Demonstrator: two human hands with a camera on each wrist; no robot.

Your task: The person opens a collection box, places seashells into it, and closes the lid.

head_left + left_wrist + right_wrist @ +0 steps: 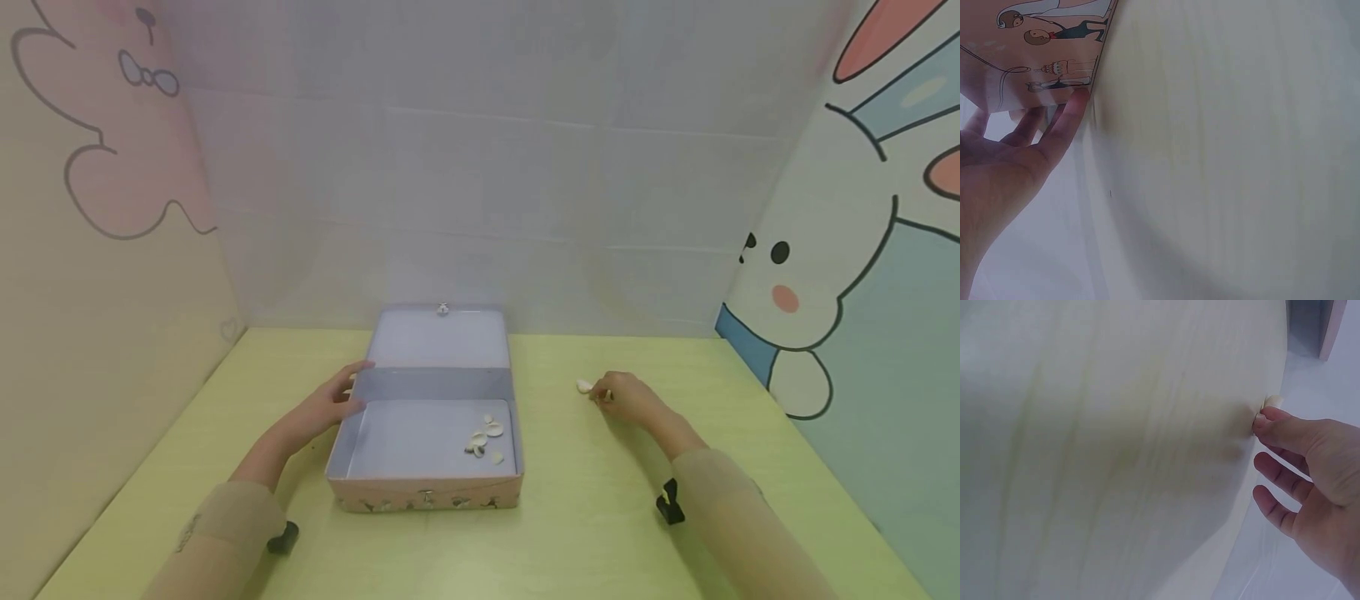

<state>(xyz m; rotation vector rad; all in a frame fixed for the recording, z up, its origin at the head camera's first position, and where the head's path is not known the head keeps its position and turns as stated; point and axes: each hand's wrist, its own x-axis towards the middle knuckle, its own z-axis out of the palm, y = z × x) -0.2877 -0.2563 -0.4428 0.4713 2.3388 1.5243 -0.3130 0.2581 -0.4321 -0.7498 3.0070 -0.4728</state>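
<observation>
An open tin box with a pink, figure-printed outside and a pale inside stands on the table, its lid tipped back. My left hand touches the box's rear left corner with thumb and fingers spread. In the left wrist view a fingertip meets the printed side. To the right of the box, my right hand pinches a small shell-like piece between thumb and index finger, the other fingers loosely bent. A white seashell shows right at those fingertips.
Several small white shells lie in the right half of the box, one with a dark patterned piece beside it. Pale fabric walls with cartoon animals border the yellow table at the back and sides.
</observation>
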